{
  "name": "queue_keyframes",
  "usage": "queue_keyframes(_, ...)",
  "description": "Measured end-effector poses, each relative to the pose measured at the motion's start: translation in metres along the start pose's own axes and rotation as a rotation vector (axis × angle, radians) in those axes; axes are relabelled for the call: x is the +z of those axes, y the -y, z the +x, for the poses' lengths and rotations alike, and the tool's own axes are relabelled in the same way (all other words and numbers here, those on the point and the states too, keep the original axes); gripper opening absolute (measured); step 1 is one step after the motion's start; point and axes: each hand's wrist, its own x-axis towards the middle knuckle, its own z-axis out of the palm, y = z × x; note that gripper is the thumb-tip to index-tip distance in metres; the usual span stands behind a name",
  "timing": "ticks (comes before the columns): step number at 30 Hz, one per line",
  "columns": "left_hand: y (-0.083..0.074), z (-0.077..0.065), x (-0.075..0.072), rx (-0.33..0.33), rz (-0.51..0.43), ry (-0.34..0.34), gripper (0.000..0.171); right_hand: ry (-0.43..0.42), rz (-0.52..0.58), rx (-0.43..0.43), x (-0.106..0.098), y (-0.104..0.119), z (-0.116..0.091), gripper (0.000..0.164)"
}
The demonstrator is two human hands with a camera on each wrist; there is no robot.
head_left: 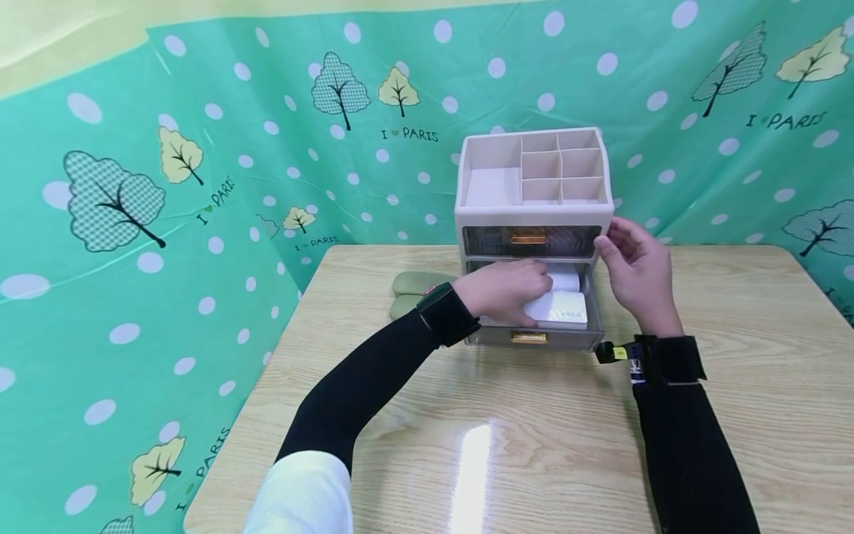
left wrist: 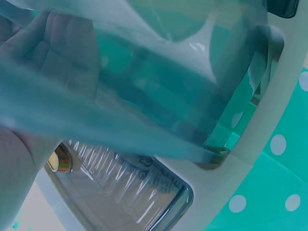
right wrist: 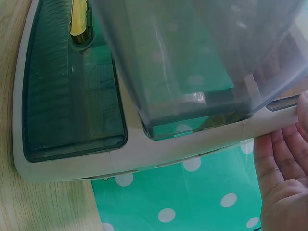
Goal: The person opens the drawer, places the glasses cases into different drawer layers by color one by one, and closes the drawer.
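A white desktop organizer (head_left: 534,215) with smoky see-through drawers stands at the back of the table. Its middle drawer (head_left: 567,340) is pulled out and holds two white cases; the front white case (head_left: 567,305) has small lettering. My left hand (head_left: 510,289) reaches into that drawer from the left, thumb at the front case's near edge and bent fingers at its far edge. Through the drawer wall, that hand's fingers (left wrist: 72,53) show blurred. My right hand (head_left: 640,274) grips the organizer's right side, thumb in front and fingers (right wrist: 284,154) behind the side wall.
Olive-green soft-looking items (head_left: 414,283) lie left of the organizer, partly behind my left arm. Open compartments (head_left: 560,167) top the organizer. Its upper drawer (head_left: 494,241) and bottom drawer (right wrist: 72,106) are closed. A green dotted cloth (head_left: 267,148) hangs behind the wooden table (head_left: 400,460).
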Motion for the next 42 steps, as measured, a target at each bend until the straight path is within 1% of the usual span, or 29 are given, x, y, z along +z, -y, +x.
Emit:
queue_keyframes(5, 0.000, 0.001, 0.002, -0.003, 0.021, 0.023, 0.054, 0.004, -0.006, 0.001, 0.000, 0.000, 0.001, 0.038)
queue_keyframes(10, 0.000, 0.002, 0.003, -0.015, 0.018, 0.046, 0.053, 0.007, -0.010, 0.008, 0.000, 0.000, 0.001, 0.038)
queue_keyframes(17, -0.001, 0.003, 0.006, -0.011, 0.053, 0.071, 0.052, 0.004, -0.010, 0.008, 0.000, -0.001, 0.001, 0.037)
queue_keyframes(21, -0.001, 0.003, 0.006, -0.027, 0.034, 0.082, 0.051, 0.000, -0.010, 0.005, 0.000, -0.001, 0.000, 0.037)
queue_keyframes(24, -0.001, 0.002, 0.006, -0.037, 0.005, 0.076, 0.047, -0.002, -0.019, -0.001, 0.001, 0.000, 0.000, 0.038)
queue_keyframes(32, -0.002, -0.007, 0.007, -0.051, -0.088, 0.022, 0.039, -0.009, -0.019, 0.001, 0.000, 0.000, 0.000, 0.037)
queue_keyframes(36, -0.007, -0.014, 0.006, -0.057, -0.095, -0.018, 0.035, -0.007, -0.028, -0.001, 0.000, 0.000, 0.001, 0.037)
queue_keyframes(38, -0.010, -0.018, 0.006, -0.059, -0.075, -0.054, 0.037, -0.006, -0.025, -0.005, 0.001, 0.000, 0.001, 0.037)
queue_keyframes(40, -0.015, -0.022, 0.006, -0.059, -0.044, -0.105, 0.039, -0.004, -0.016, -0.008, 0.001, 0.000, 0.001, 0.037)
queue_keyframes(42, -0.020, -0.025, 0.007, -0.047, 0.007, -0.187, 0.042, -0.002, -0.010, -0.012, 0.001, 0.000, 0.001, 0.037)
